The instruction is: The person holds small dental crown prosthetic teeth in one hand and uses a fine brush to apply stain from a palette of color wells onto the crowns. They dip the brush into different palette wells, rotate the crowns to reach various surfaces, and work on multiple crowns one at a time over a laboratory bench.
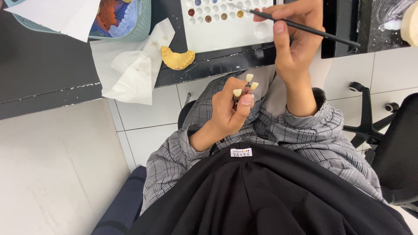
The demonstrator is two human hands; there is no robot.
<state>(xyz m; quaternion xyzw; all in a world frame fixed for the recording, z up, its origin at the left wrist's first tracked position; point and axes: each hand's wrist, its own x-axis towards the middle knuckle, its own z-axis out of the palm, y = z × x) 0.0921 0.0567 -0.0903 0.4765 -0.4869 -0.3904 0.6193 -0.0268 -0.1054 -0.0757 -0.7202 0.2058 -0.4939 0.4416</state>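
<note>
Behind L hand (226,111) fingers, tooth-sample holder's (246,85) stem mostly hidden.

A dark worktop (43,74) edges white floor tiles (56,174); a black office chair (392,148) stands at the right.

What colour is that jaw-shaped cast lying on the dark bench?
The dental cast is mustard yellow, seen in the head view, beside a white tissue.
</note>
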